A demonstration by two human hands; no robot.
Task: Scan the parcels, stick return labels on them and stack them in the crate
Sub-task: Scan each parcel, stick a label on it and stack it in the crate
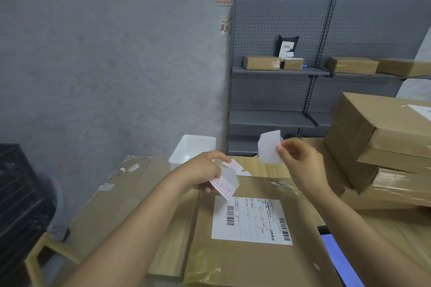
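A large brown parcel [245, 228] lies nearest the camera on the tabletop [277, 168], its white shipping label [251, 220] with barcodes facing up. Above the far left corner of this label, the left hand [205, 173] holds a sheet of return labels [225, 185] printed in red, its fingers closed on the sheet. To the right and slightly farther, the right hand [300, 158] is raised above the parcel, with its fingers pinched on a single white label [270, 147] that is held clear of the parcel surface. A white plastic bin [193, 149] stands at the far edge of the tabletop, behind the left hand. A stack of further parcels [382, 147] occupies the right side. A dark crate [18, 193] stands at the left. A grey shelf unit [279, 70] against the far wall carries small boxes.
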